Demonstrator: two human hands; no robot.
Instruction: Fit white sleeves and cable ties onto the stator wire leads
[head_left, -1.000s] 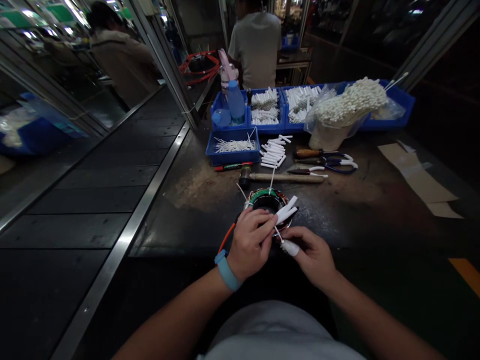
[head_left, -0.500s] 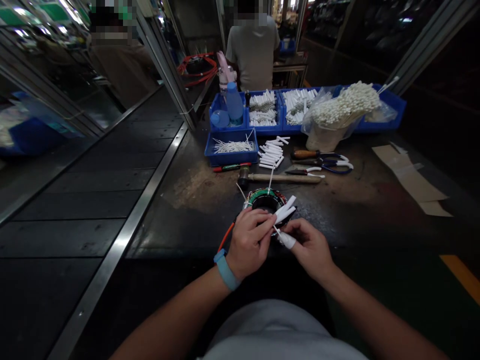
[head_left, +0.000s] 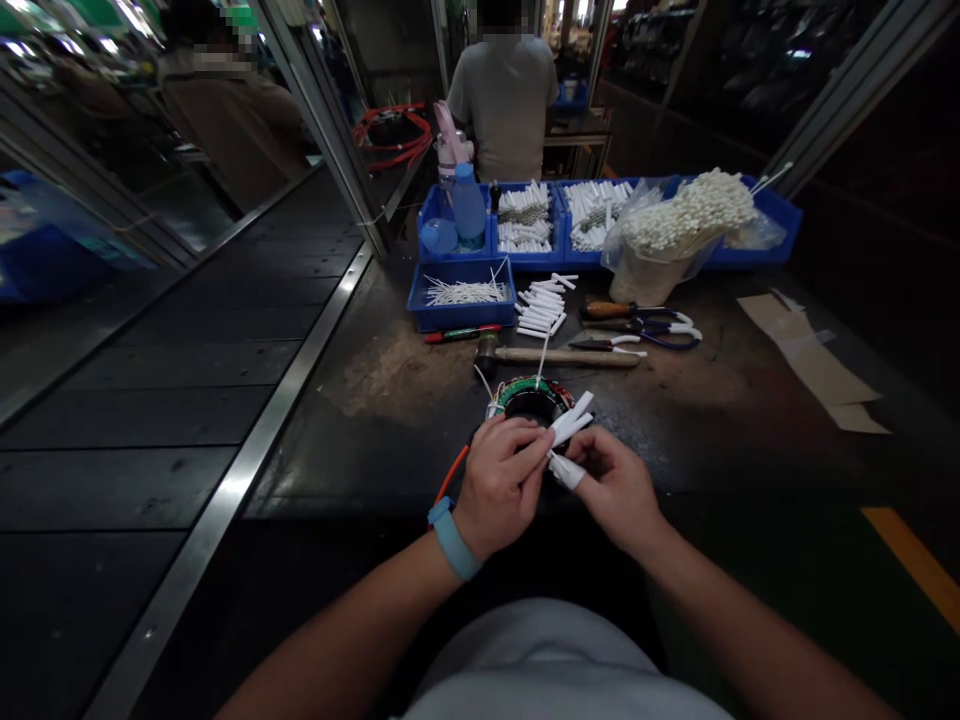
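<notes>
A ring-shaped motor stator (head_left: 517, 387) with green and red windings lies at the bench's near edge, and an orange cable (head_left: 452, 474) comes off its left side. White cable ties stand up from its rim. My left hand (head_left: 499, 482) is closed over its near side, with several white sleeves (head_left: 573, 418) sticking out past the fingertips. My right hand (head_left: 621, 495) is closed in a pinch close to the left fingertips, its thumb covered by a white wrap (head_left: 567, 470). Whatever lies between the right fingers is hidden.
Behind the stator lie a mallet (head_left: 566, 356), pliers (head_left: 664, 328), a red marker (head_left: 461, 334) and loose white tubes (head_left: 541, 308). Blue bins (head_left: 525, 260) and a tray of ties (head_left: 461, 320) stand farther back. Roller conveyor runs left; cardboard (head_left: 810, 360) lies right. Two people are beyond.
My right hand has moved slightly left and up, closer to the left fingertips. A thin white strand between the hands is now mostly hidden. The left hand stays in place.
</notes>
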